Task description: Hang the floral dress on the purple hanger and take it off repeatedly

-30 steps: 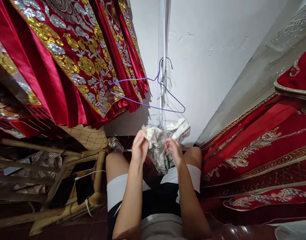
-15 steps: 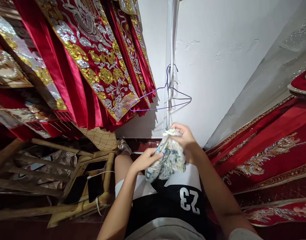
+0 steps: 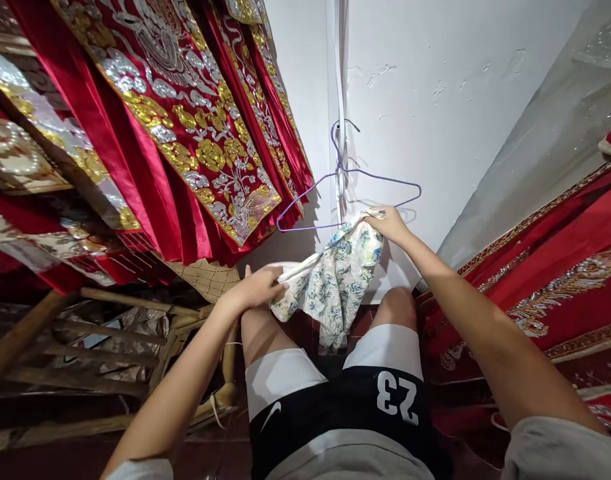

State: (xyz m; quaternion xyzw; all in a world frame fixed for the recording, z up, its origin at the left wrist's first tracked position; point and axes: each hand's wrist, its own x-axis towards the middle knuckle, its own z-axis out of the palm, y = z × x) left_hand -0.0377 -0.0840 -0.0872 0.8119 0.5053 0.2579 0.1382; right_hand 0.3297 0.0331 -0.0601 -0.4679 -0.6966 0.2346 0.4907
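A white cloth with a blue and green flower print (image 3: pixel 338 280) hangs stretched between my two hands above my knees. My left hand (image 3: pixel 258 288) is closed on its lower left edge. My right hand (image 3: pixel 388 223) is closed on its upper right corner, held up against the white wall just under a purple wire hanger (image 3: pixel 346 195). The hanger hangs from a white pipe (image 3: pixel 341 100) that runs up the wall.
Red garments with gold and silver embroidery (image 3: pixel 175 127) hang at the left. More red embroidered cloth (image 3: pixel 545 293) lies at the right. A wooden frame (image 3: pixel 100 347) stands at the lower left with dark flat things on it.
My hands have drawn apart and spread the bunched cloth open. My right hand rose towards the hanger, my left moved left. The hanger has swung round.
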